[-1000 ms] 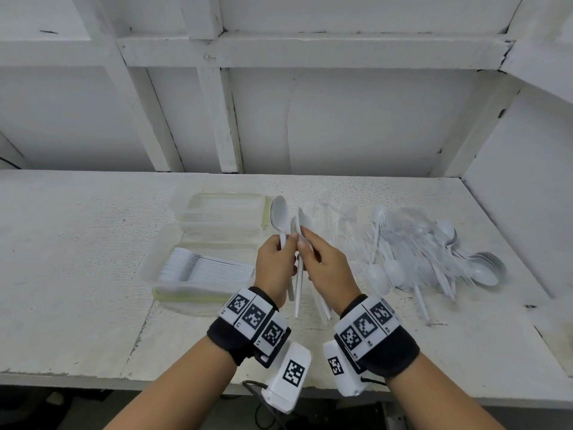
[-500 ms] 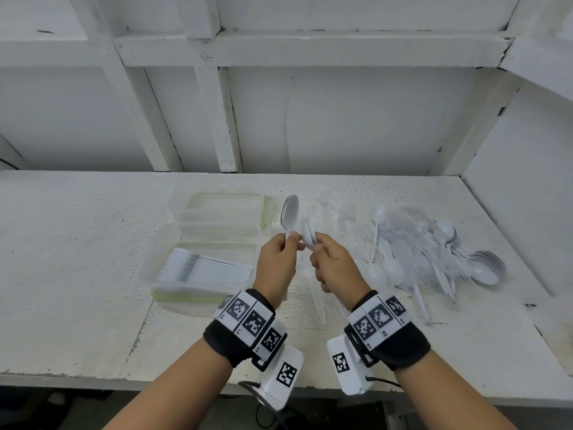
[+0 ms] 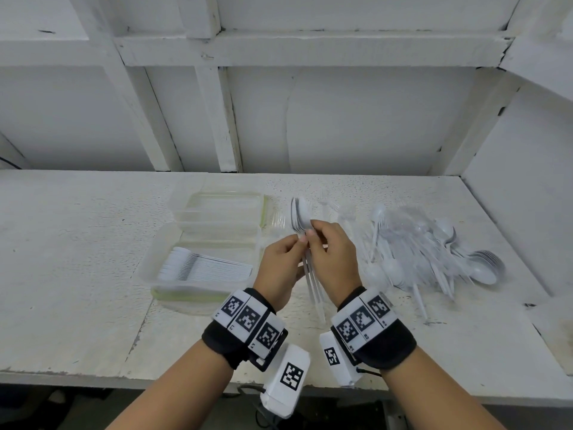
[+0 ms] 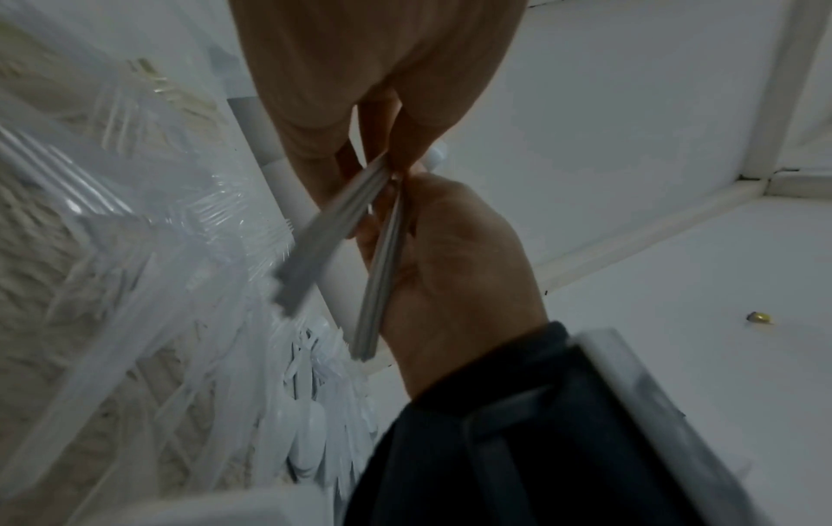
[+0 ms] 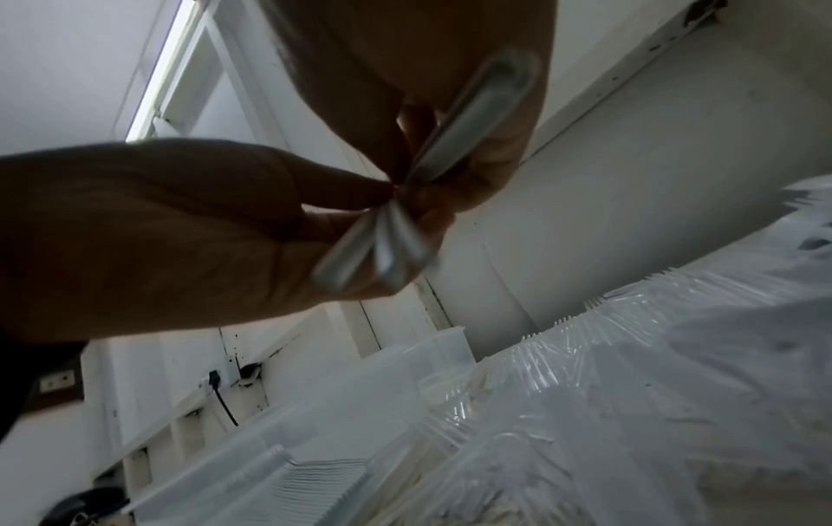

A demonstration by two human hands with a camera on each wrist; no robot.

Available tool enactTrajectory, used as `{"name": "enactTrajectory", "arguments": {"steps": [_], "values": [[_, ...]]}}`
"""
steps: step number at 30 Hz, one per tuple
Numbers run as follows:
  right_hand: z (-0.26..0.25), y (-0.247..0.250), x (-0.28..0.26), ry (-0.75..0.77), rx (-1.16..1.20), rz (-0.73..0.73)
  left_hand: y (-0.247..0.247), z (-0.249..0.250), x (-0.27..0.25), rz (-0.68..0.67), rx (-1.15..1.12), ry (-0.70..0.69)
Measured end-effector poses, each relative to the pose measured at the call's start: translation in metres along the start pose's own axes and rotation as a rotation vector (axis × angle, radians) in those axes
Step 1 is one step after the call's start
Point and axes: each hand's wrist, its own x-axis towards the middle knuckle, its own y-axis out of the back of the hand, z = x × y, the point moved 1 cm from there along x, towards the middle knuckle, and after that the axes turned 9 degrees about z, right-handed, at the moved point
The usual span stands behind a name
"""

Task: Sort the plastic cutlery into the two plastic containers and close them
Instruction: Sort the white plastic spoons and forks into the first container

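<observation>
Your left hand (image 3: 280, 264) and right hand (image 3: 333, 256) meet above the white table (image 3: 77, 274), just right of the near container (image 3: 198, 268). Both pinch one bunch of white spoons (image 3: 301, 217): the bowls stand up above your fingertips and the handles hang down between your wrists. In the left wrist view the handles splay into two bundles, one clamped in each hand, crossing where the fingers meet; that view is blurred, so how many spoons you hold is hard to tell.

The near container is open and holds a neat row of white spoons lying on their sides, bowls toward its left end. The far container (image 3: 217, 206) sits just behind it, touching or nearly so, also open; what lies in it cannot be made out. Clear forks (image 3: 333, 209) lie on the table right of the far container. Farther right of the near container, well apart from it, is the loose pile of cutlery (image 3: 434, 252).
</observation>
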Motion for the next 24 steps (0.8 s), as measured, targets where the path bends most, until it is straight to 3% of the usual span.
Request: {"name": "enactTrajectory", "arguments": {"steps": [3,9,12,15,18,24], "values": [[-0.002,0.0,-0.002,0.058,-0.042,0.031,0.001,0.002,-0.001,-0.013,0.008,0.007],[-0.012,0.005,-0.004,-0.399,0.448,-0.085,0.006,0.005,-0.004,-0.108,0.024,0.059],[-0.011,0.008,-0.005,-0.46,0.492,-0.189,0.011,0.006,-0.002,-0.091,0.013,0.095],[-0.013,0.009,-0.005,-0.36,0.344,-0.267,0.018,0.009,-0.002,-0.065,-0.014,0.1],[-0.008,0.009,-0.007,-0.126,0.066,-0.211,0.026,0.01,0.002,0.024,-0.068,0.113],[-0.005,-0.009,-0.021,0.185,-0.17,-0.25,0.037,0.008,0.007,0.126,-0.223,0.138]]}}
